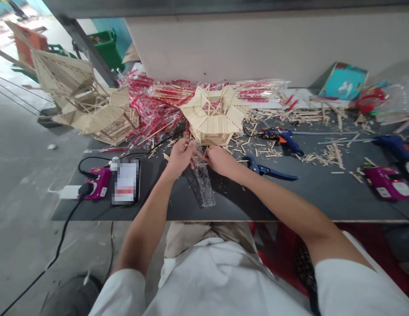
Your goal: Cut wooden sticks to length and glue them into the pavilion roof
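A clear plastic ruler (206,188) lies aslant on the dark table, its far end under my hands. My left hand (182,157) is closed, its curled fingers at the upper part of the ruler. Beside it, my right hand (220,161) is closed in a pinch close to the ruler's right edge; whatever lies between its fingertips is too small to make out. Just beyond both hands stands a small wooden-stick model (217,125) with a flared, many-sided roof. Blue-handled cutters (270,171) lie to the right of my right hand.
A larger stick model (92,109) stands at the left, near red-and-clear wrappers (148,105). A phone (125,182) and a purple power strip (98,182) lie at left. A blue glue gun (290,142), scattered stick pieces (332,156) and another purple power strip (389,182) are at right.
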`<state>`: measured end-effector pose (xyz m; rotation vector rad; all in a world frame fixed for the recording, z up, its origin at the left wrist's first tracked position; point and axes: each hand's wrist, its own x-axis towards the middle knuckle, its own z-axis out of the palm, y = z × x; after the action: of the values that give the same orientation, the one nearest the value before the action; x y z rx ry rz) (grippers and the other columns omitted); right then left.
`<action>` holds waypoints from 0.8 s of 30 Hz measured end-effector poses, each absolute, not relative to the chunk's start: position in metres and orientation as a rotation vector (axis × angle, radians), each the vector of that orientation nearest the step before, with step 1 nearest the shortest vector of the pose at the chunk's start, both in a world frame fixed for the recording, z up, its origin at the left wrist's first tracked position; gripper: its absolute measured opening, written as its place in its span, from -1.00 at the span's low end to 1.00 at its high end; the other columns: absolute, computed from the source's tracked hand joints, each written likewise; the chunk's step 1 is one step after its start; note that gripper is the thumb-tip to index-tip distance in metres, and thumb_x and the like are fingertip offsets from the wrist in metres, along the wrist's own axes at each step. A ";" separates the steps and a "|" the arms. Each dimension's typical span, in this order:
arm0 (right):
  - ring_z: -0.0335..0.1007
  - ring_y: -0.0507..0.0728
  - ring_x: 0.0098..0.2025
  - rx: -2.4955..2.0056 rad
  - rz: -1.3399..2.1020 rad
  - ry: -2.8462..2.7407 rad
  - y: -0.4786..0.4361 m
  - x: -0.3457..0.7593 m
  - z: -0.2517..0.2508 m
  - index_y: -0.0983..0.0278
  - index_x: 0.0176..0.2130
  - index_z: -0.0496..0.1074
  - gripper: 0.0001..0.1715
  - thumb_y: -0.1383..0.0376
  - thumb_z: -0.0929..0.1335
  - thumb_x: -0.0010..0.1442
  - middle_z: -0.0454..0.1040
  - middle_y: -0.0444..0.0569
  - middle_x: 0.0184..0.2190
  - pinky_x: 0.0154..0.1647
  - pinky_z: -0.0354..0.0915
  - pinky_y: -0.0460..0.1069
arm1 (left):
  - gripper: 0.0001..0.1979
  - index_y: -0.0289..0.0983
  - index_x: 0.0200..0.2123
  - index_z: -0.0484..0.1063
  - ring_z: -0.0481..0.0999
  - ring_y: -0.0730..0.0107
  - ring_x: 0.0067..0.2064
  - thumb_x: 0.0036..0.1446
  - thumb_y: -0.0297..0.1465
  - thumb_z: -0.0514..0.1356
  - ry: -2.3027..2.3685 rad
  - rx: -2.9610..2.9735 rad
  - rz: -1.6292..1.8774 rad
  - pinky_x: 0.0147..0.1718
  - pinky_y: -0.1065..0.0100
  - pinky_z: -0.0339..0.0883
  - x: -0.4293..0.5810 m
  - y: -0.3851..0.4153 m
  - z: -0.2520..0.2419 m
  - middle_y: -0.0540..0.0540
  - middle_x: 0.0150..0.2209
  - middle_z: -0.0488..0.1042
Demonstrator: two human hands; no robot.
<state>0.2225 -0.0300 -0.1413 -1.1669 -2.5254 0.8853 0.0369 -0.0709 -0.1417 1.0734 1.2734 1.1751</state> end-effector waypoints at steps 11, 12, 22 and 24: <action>0.29 0.02 -0.50 -1.067 1.639 -1.586 -0.052 0.265 -0.135 0.22 -0.35 0.45 -0.63 0.02 0.53 0.21 0.42 -0.18 -0.53 -0.43 0.20 -0.05 | -0.59 -0.26 -0.02 0.50 0.66 0.38 -0.47 0.33 -0.05 0.35 1.103 1.178 1.186 -0.67 0.44 0.44 0.059 -0.082 -0.139 -0.17 -0.18 0.70; 0.28 0.00 -0.50 -1.027 1.672 -1.513 -0.055 0.264 -0.136 0.22 -0.35 0.45 -0.60 0.02 0.57 0.15 0.42 -0.20 -0.53 -0.43 0.20 -0.05 | -0.59 -0.25 -0.04 0.53 0.65 0.39 -0.47 0.32 -0.03 0.36 1.093 1.199 1.194 -0.67 0.45 0.42 0.061 -0.083 -0.141 -0.16 -0.18 0.70; 0.31 -0.03 -0.49 -0.947 1.795 -1.225 -0.070 0.257 -0.142 0.22 -0.29 0.54 -0.54 0.02 0.66 0.00 0.47 -0.22 -0.51 -0.47 0.23 -0.09 | -0.64 -0.26 -0.22 0.69 0.48 0.46 -0.57 0.17 -0.07 0.50 1.127 1.226 1.308 -0.69 0.47 0.32 0.071 -0.086 -0.144 0.00 -0.56 0.52; 0.29 -0.04 -0.50 -0.937 1.785 -1.235 -0.071 0.257 -0.141 0.23 -0.31 0.57 -0.53 -0.01 0.67 -0.02 0.48 -0.21 -0.51 -0.47 0.23 -0.09 | -0.65 -0.27 -0.27 0.70 0.45 0.49 -0.58 0.15 -0.08 0.51 1.140 1.226 1.313 -0.66 0.46 0.33 0.070 -0.087 -0.143 0.00 -0.55 0.52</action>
<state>0.2572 -0.0711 -0.1412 -0.9371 -1.2353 1.7848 0.0700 -0.0866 -0.1429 1.2260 1.1402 1.3135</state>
